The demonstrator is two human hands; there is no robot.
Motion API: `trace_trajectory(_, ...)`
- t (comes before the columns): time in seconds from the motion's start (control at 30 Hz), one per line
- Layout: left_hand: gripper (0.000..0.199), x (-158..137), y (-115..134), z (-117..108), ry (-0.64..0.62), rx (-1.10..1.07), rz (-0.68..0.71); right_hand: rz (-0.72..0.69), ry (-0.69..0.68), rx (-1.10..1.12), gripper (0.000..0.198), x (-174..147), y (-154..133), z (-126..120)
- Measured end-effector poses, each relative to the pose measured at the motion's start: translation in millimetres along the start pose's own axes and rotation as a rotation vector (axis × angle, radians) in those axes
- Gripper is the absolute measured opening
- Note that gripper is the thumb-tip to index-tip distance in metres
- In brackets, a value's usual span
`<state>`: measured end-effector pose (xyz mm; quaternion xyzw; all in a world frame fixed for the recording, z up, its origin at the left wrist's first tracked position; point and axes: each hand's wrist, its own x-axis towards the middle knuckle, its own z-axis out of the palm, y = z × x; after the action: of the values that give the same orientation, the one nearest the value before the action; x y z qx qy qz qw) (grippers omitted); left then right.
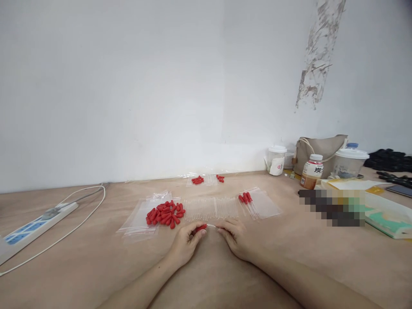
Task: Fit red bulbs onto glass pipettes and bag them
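Near the front middle of the table, my left hand (pixel 186 241) pinches a red rubber bulb (pixel 201 228). Between the fingers of my right hand (pixel 236 238) is the outer end of a thin clear dropper tube (pixel 211 225), whose other end meets the bulb. How deep the tube sits in the bulb is hidden. Left of the hands lies a pile of loose red bulbs (pixel 165 213) partly over clear zip bags (pixel 140 218). A row of clear tubes (pixel 206 209) is laid out behind my hands. To the right, several droppers with red bulbs (pixel 247 201) rest by another bag (pixel 265 205).
Small bags with red bulbs (pixel 198 180) lie against the wall. At left are a power strip (pixel 40 227) and a white cable (pixel 92 216). A lidded cup (pixel 276 161), a bottle (pixel 312 172), a grey bag (pixel 322 148) and a green-white box (pixel 386 214) stand at right.
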<state>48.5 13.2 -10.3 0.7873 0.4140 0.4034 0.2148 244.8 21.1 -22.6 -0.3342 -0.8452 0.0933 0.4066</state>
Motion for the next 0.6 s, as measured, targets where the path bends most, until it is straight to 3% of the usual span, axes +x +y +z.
trace_trajectory(0.37,0.024,-4.7,6.4,-1.8,-0.087,0.079,0.048,-0.055,-0.161,-0.116,0.026,5.0,-3.0,-17.0)
trace_trajectory(0.6,0.026,-8.4,15.5,-1.9,-0.161,0.223,0.11,-0.127,-0.172,-0.275,0.025,0.3,-2.4,-20.3)
